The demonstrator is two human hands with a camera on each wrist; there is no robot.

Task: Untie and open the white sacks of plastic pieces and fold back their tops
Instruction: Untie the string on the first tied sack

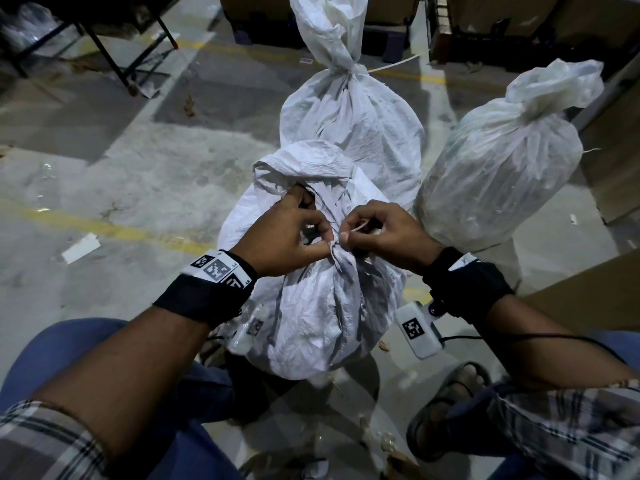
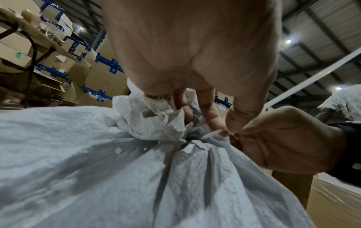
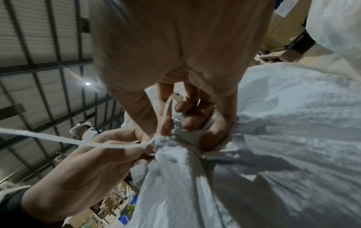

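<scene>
Left hand (image 1: 284, 230) pinching knot (image 1: 337, 251) on near sack (image 1: 318, 306) neck; right hand (image 1: 381, 230) beside knot, pinching white tie string (image 3: 48, 139).

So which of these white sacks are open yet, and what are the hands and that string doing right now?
Near sack: neck tied shut, being worked on.
Far sack: tied shut, upright, untouched.
Right sack: tied shut, upright, untouched.
White string: knotted round the near sack's neck, one end trailing loose.
Left hand: pinching at the knot.
Right hand: pinching the string beside the knot.
</scene>
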